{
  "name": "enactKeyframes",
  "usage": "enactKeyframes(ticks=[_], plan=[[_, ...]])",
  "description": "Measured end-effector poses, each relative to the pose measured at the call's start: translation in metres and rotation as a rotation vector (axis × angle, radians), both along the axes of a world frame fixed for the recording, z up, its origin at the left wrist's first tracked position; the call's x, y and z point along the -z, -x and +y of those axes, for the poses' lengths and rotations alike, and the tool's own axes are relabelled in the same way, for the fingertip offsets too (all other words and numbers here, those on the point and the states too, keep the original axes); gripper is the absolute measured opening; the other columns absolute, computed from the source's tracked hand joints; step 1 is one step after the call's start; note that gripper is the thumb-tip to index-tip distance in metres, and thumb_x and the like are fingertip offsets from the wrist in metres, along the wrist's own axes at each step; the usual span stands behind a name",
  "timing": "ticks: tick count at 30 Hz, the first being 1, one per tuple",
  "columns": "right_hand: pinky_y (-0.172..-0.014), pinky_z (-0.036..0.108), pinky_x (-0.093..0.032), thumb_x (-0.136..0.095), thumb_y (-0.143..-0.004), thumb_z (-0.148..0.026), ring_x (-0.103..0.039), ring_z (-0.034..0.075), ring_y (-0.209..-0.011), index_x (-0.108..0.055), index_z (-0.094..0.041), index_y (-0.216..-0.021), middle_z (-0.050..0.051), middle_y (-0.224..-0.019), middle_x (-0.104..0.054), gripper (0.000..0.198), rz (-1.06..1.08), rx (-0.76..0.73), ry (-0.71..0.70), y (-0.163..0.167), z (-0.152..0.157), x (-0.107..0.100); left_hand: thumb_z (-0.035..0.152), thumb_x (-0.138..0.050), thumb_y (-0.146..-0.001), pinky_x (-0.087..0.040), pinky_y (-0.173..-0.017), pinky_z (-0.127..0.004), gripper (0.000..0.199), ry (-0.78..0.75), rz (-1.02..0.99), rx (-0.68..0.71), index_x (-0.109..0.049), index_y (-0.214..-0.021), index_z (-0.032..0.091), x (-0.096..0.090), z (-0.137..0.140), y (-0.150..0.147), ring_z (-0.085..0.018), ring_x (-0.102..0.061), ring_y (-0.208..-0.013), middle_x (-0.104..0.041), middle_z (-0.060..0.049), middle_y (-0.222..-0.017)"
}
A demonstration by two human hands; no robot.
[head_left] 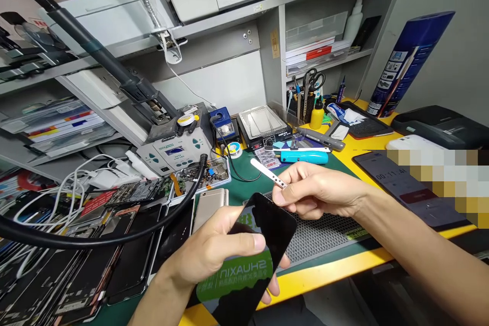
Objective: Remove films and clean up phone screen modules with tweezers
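A black glossy smartphone (281, 226) lies tilted in my left hand (214, 247), with the thumb across its screen and fingertips showing past the far edge. Green lettering is mirrored in its glass. Between thumb and fingers, my right hand (305, 191) pinches a thin pale pry tool (264, 169) with a rounded tip and a row of small holes. That tip points up and left, away from the phone. The right thumb is close to the phone's top edge; whether it touches cannot be made out. Below the hands is a grey perforated mat (317, 239).
Many phone screens (82, 260) are piled at left, crossed by a black hose (114, 244). A rework station (175, 145) stands behind. A turquoise tool (303, 157) lies beyond my right hand, and a phone showing a timer (393, 183) at right.
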State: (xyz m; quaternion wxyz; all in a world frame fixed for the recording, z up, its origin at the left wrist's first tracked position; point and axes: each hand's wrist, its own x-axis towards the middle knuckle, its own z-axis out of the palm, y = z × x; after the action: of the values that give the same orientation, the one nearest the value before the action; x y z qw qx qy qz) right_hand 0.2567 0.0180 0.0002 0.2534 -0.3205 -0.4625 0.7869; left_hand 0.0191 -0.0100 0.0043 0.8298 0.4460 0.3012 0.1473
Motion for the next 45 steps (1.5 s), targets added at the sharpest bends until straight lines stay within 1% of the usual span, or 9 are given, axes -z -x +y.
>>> enactKeyframes(ticks=[4, 7, 12, 17, 23, 31, 36, 39, 45], plan=[[-0.034, 0.015, -0.015, -0.078, -0.076, -0.023, -0.02, 0.0, -0.036, -0.06, -0.012, -0.061, -0.01, -0.045, -0.04, 0.026, 0.044, -0.039, 0.048, 0.001, 0.0, -0.001, 0.021, -0.065, -0.089, -0.06, -0.057, -0.029, 0.023, -0.035, 0.011, -0.007, -0.064, -0.109, 0.009, -0.002, 0.0, -0.001, -0.025, -0.075, -0.068, -0.075, -0.019, -0.091], [-0.034, 0.015, -0.014, -0.078, -0.075, -0.023, -0.022, 0.0, -0.036, -0.061, -0.011, -0.061, -0.009, -0.045, -0.042, 0.026, 0.055, -0.033, 0.062, 0.002, -0.001, -0.002, 0.023, -0.065, -0.089, -0.061, -0.06, -0.031, 0.021, -0.037, 0.028, -0.012, -0.065, -0.104, 0.008, -0.001, 0.0, -0.001, -0.025, -0.075, -0.07, -0.075, -0.02, -0.094], [-0.034, 0.017, -0.017, -0.082, -0.076, -0.037, -0.027, 0.001, -0.037, -0.062, -0.012, -0.061, -0.006, -0.049, -0.048, 0.036, -0.013, 0.036, -0.042, 0.002, -0.003, -0.006, 0.024, -0.067, -0.089, -0.062, -0.065, -0.035, 0.021, -0.039, 0.034, -0.044, -0.064, -0.105, 0.011, 0.001, -0.002, -0.001, -0.025, -0.076, -0.075, -0.075, -0.018, -0.096], [-0.036, 0.019, -0.015, -0.079, -0.08, -0.042, -0.021, 0.003, -0.037, -0.064, -0.012, -0.063, -0.01, -0.042, -0.037, 0.037, -0.037, 0.021, -0.084, -0.003, -0.004, -0.007, 0.024, -0.067, -0.089, -0.061, -0.064, -0.031, 0.023, -0.04, 0.057, -0.051, -0.062, -0.108, 0.011, -0.002, -0.003, -0.002, -0.023, -0.075, -0.073, -0.075, -0.018, -0.097], [-0.038, 0.021, -0.012, -0.078, -0.077, -0.034, -0.023, 0.003, -0.04, -0.064, -0.013, -0.068, -0.009, -0.05, -0.041, 0.027, -0.087, 0.02, -0.199, -0.005, -0.005, -0.007, 0.029, -0.068, -0.089, -0.059, -0.062, -0.028, 0.026, -0.077, 0.126, -0.055, -0.06, -0.105, 0.011, -0.002, -0.004, -0.003, -0.022, -0.074, -0.07, -0.075, -0.019, -0.095], [-0.041, 0.021, -0.014, -0.064, -0.077, -0.024, -0.025, 0.004, -0.044, -0.065, -0.015, -0.07, -0.007, -0.054, -0.043, 0.012, -0.291, 0.068, -0.32, -0.004, -0.005, -0.009, 0.029, -0.068, -0.09, -0.06, -0.064, -0.028, 0.024, -0.085, 0.136, -0.084, -0.06, -0.105, 0.013, -0.001, -0.006, -0.006, -0.02, -0.074, -0.071, -0.075, -0.015, -0.092], [-0.042, 0.021, -0.017, -0.064, -0.08, -0.028, -0.028, 0.005, -0.046, -0.065, -0.015, -0.072, -0.006, -0.058, -0.047, 0.015, -0.341, 0.059, -0.36, -0.007, -0.005, -0.011, 0.03, -0.066, -0.091, -0.06, -0.068, -0.031, 0.021, -0.123, 0.197, -0.084, -0.064, -0.103, 0.013, -0.001, -0.006, -0.005, -0.021, -0.074, -0.076, -0.075, -0.016, -0.1], [-0.043, 0.022, -0.017, -0.066, -0.084, -0.034, -0.03, 0.005, -0.048, -0.067, -0.016, -0.075, -0.004, -0.065, -0.053, 0.02, -0.375, 0.049, -0.41, -0.009, -0.005, -0.013, 0.033, -0.065, -0.092, -0.06, -0.069, -0.031, 0.024, -0.152, 0.225, -0.077, -0.065, -0.103, 0.012, -0.001, -0.005, -0.004, -0.021, -0.074, -0.076, -0.075, -0.015, -0.095], [-0.052, 0.023, -0.025, -0.07, -0.086, -0.042, -0.034, 0.009, -0.058, -0.064, -0.016, -0.07, -0.005, -0.064, -0.047, 0.031, -0.378, 0.039, -0.466, -0.01, -0.006, -0.011, 0.036, -0.064, -0.092, -0.06, -0.074, -0.036, 0.027, -0.18, 0.254, -0.066, -0.066, -0.105, 0.013, 0.003, -0.005, -0.002, -0.023, -0.074, -0.079, -0.075, -0.016, -0.097]])
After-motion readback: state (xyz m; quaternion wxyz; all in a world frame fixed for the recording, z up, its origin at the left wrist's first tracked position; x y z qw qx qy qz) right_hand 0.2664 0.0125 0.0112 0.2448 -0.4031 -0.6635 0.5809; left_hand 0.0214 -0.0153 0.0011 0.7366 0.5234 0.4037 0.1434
